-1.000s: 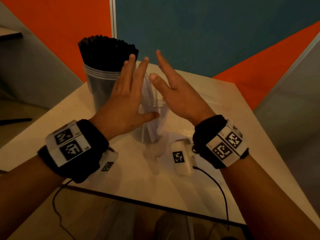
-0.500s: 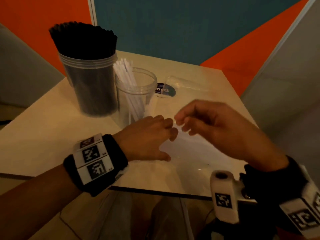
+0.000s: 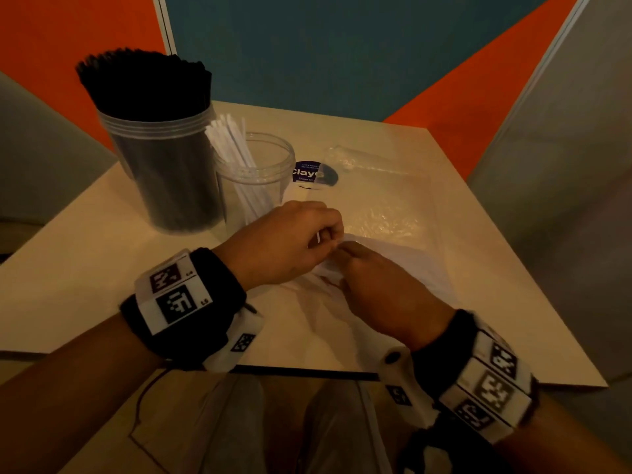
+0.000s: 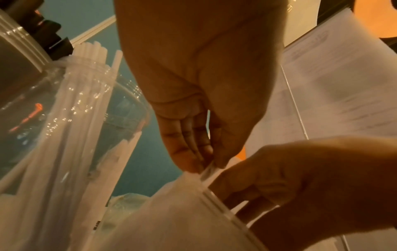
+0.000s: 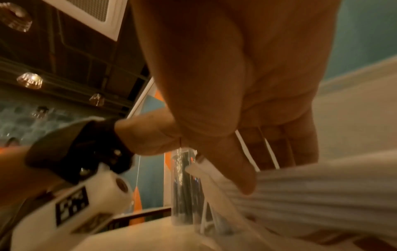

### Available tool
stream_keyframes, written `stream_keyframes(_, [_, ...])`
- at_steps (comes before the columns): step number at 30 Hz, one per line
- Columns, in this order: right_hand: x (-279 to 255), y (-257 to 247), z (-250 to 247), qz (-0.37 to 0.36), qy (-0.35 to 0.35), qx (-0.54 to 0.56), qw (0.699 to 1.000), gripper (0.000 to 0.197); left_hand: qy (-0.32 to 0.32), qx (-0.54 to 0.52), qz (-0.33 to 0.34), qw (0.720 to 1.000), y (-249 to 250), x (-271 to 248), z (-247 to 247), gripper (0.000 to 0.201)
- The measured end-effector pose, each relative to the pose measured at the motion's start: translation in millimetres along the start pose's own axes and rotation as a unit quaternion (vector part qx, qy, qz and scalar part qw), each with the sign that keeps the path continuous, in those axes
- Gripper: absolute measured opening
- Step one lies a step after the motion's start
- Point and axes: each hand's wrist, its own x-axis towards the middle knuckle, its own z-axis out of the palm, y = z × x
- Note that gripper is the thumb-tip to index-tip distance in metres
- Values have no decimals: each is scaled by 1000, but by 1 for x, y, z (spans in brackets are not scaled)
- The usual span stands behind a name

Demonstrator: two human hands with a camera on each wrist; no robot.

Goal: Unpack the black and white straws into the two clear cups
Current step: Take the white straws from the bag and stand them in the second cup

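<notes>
Near the table's (image 3: 478,268) front edge, left hand (image 3: 284,244) and right hand (image 3: 383,295) pinch the bag of white straws (image 3: 403,258) between curled fingers

Dim warm light, blurred wrist views

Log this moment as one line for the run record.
left hand: pinching straw bag | right hand: gripping same bag | white straws: few in cup | black straws: cup full
</notes>
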Motion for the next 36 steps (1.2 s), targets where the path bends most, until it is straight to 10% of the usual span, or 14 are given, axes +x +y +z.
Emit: stream_keyframes(36, [10,3,11,5,65,-26,998,34,-3,-48,-25,999,1,-11,-10,15])
